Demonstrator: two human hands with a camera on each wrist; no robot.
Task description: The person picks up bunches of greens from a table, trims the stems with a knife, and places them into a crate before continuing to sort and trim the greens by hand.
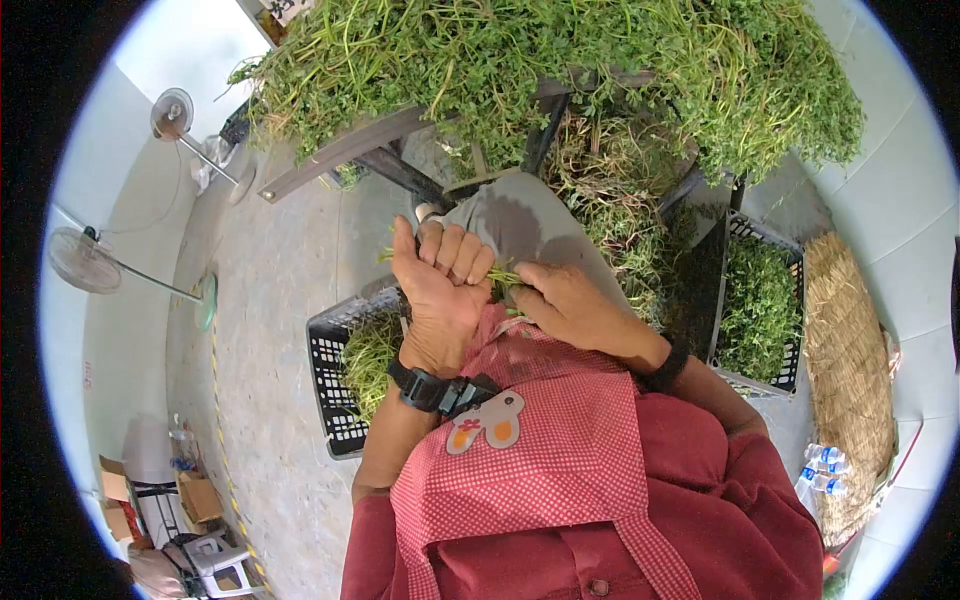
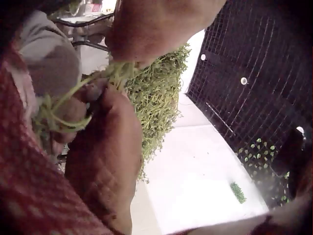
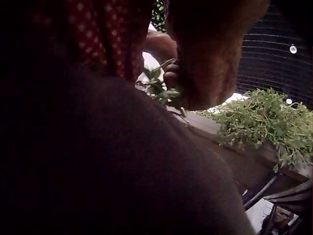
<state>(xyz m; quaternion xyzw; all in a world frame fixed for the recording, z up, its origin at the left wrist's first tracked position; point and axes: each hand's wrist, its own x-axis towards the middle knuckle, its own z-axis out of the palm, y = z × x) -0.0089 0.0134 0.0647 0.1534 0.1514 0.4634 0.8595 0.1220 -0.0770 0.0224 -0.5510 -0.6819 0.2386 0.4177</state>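
In the head view, my left hand (image 1: 440, 275) is palm up in front of the apron, fingers curled over a small bunch of green stems (image 1: 505, 277). Close beside it, my right hand (image 1: 570, 305) pinches the same bunch with thumb and fingers. Loose stem ends (image 2: 68, 95) stick out past the fingers in the left wrist view. A leafy sprig (image 3: 159, 88) shows by the hands in the right wrist view, which is mostly dark. Ahead of the hands, a big heap of leafy green stalks (image 1: 560, 50) covers a table.
A black crate (image 1: 325, 385) holding cut stems stands by my left side. Another black crate (image 1: 718, 290) with greens is at right, beside a rolled straw mat (image 1: 850, 390). Stalks (image 1: 610, 190) lie heaped under the table. Two fans (image 1: 85, 260) stand at left.
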